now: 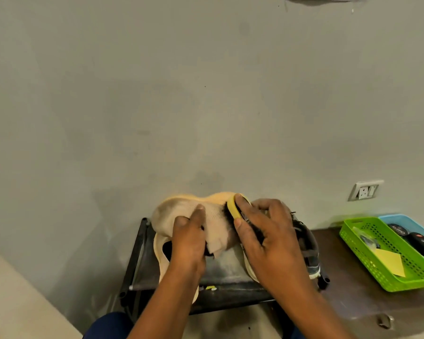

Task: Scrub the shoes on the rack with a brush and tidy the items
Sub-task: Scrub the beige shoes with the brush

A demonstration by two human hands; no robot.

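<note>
Currently the cream knit sneaker with a thick pale sole is being held up above the black metal-framed shoe rack, toe pointing left and away toward the wall. Left hand is gripping it at the collar, fingers curled into the opening, thumb lying on the knit upper. Right hand is sitting just right of the sneaker, fingers wrapping around the yellow-backed brush with dark bristles; bristles are touching the sneaker's upper near the heel side. A second cream shoe is lying on the rack's top shelf under the left hand, sole edge showing. A dark grey sneaker is resting on the rack's right end, partly hidden behind the right hand. To the right, a green perforated plastic basket is sitting on the brown table, with a blue plastic tray touching its far side.
</note>
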